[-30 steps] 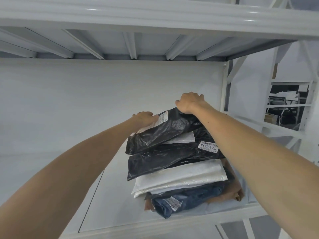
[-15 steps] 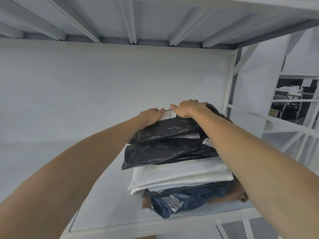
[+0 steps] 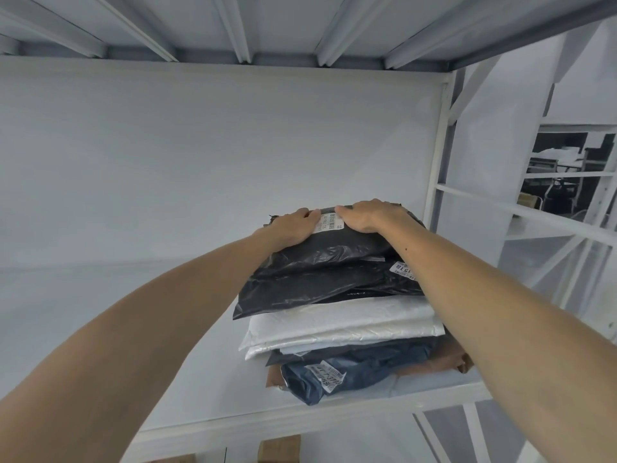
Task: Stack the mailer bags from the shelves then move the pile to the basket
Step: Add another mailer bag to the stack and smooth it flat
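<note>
A pile of mailer bags stands on the white shelf (image 3: 187, 369), towards its right end. The top black bag (image 3: 327, 252) carries a white label at its far edge. Under it lie a second black bag (image 3: 310, 290), white bags (image 3: 340, 325), a navy bag (image 3: 364, 369) and a brown bag (image 3: 449, 360) at the bottom. My left hand (image 3: 293, 228) presses flat on the top bag left of the label. My right hand (image 3: 367, 217) presses on it right of the label, fingers reaching the far edge.
A white upright post (image 3: 437, 195) closes the shelf just right of the pile. The ribbed underside of the upper shelf (image 3: 243, 31) hangs overhead. Brown cardboard (image 3: 280, 446) shows below the shelf's front edge. More racks (image 3: 547, 208) stand to the right.
The top black bag, tilted up a second ago, now lies flat on the pile. Both hands have moved closer together on its far edge.
</note>
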